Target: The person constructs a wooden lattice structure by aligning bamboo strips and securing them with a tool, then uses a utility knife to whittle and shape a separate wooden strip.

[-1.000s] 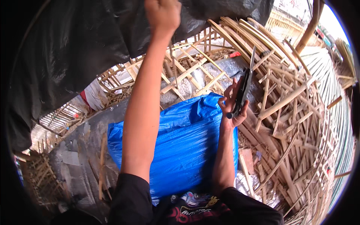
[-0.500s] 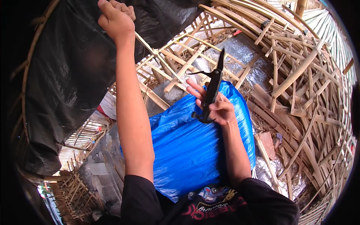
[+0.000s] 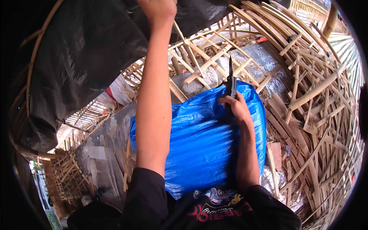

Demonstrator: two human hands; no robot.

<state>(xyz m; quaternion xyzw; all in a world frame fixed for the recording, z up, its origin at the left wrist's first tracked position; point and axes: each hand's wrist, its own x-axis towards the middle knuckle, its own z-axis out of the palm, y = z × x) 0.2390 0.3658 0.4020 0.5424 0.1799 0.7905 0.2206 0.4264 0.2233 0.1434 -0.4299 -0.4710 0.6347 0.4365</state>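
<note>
My right hand (image 3: 238,108) is closed round the dark handle of a folding knife (image 3: 231,86). Its black blade is out and points upward, away from me. Below that hand a blue plastic tarp (image 3: 199,142) spreads across my lap. My left arm reaches far forward, and the left hand (image 3: 159,10) is cut off by the upper edge, so its fingers are hidden. It is close to a black plastic sheet (image 3: 96,57) hanging at the upper left.
A large pile of split bamboo strips (image 3: 314,99) rises on the right. Ahead stands a lattice of thin bamboo sticks (image 3: 209,57), with a grey stone (image 3: 201,82) behind it. A woven bamboo piece (image 3: 69,174) lies at the lower left.
My left hand has moved up and right, partly out of view. My right hand has closed from loose, spread fingers to a grip round the knife, whose blade now stands more upright.
</note>
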